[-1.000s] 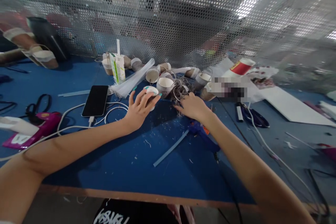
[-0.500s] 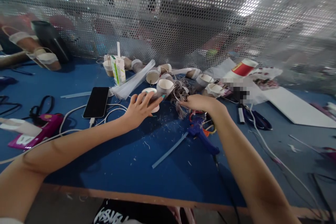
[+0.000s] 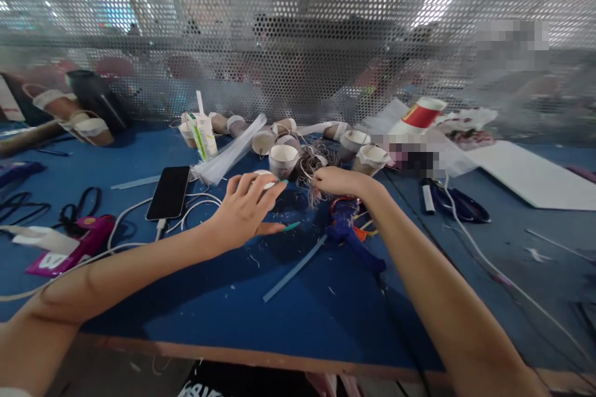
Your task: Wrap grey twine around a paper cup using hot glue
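String (image 3: 321,154) tangled on the worktop (image 3: 205,310); looks light, limp, likely to snag, best pinched by one end. At its near edge, curled right hand (image 3: 334,180), grip unclear; over a cup (image 3: 264,178), wide-spread left hand (image 3: 239,211).

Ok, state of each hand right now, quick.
Left hand: open, fingers over a small white round item, thumb spread away.
Right hand: fingers bent at the tangled cords; whether it holds any cannot be told.
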`<state>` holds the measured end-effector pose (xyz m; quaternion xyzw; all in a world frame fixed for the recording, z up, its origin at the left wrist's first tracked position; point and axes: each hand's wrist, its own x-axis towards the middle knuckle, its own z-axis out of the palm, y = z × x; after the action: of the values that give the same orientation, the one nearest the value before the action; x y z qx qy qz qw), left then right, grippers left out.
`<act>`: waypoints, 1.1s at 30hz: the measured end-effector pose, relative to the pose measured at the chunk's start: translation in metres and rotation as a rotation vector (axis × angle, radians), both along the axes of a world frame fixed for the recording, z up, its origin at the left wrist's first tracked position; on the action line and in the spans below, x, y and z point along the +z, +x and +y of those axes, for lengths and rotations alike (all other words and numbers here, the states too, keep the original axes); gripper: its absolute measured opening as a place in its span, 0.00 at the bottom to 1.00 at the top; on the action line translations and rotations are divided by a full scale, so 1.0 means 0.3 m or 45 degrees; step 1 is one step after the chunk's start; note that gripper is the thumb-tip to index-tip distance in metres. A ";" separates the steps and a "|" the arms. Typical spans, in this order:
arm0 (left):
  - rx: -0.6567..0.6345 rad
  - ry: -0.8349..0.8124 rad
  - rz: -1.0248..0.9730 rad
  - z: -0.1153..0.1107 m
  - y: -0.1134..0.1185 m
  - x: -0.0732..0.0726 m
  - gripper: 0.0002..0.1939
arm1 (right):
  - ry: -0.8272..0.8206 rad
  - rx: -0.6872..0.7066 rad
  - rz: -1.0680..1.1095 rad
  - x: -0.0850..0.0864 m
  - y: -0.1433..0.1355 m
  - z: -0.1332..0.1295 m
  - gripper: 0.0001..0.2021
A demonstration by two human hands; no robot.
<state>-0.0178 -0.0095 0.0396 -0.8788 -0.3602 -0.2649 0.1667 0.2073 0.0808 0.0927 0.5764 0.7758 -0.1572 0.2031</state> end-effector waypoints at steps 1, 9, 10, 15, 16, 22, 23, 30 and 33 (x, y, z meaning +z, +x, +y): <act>-0.044 -0.101 -0.024 -0.007 0.014 0.011 0.29 | 0.021 0.005 0.034 0.008 0.006 0.002 0.17; 0.244 -0.637 0.210 0.041 0.253 0.074 0.18 | 0.112 0.033 0.260 0.035 0.027 0.001 0.16; 0.283 -0.611 0.219 0.057 0.281 0.081 0.20 | 0.127 0.035 0.277 0.038 0.030 0.000 0.15; 0.343 -0.615 0.233 0.120 0.365 0.125 0.12 | 0.204 0.007 0.310 0.049 0.043 -0.004 0.17; 0.360 -0.620 0.231 0.129 0.372 0.134 0.12 | 0.217 -0.011 0.307 0.050 0.046 -0.005 0.17; 0.403 -0.600 0.233 0.168 0.362 0.169 0.10 | 0.250 -0.056 0.381 0.062 0.079 -0.019 0.15; 0.390 -0.596 0.238 0.172 0.354 0.172 0.11 | 0.232 -0.032 0.420 0.066 0.085 -0.024 0.20; 0.225 -0.549 0.234 0.203 0.299 0.187 0.16 | -0.175 0.175 0.812 0.070 0.089 -0.031 0.24; 0.115 -0.524 0.240 0.214 0.280 0.200 0.19 | -0.202 0.187 0.836 0.061 0.084 -0.023 0.12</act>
<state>0.0661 0.0547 0.0995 -0.8982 -0.4284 -0.0949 0.0284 0.2327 0.0738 0.1111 0.4201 0.8245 -0.3791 -0.0024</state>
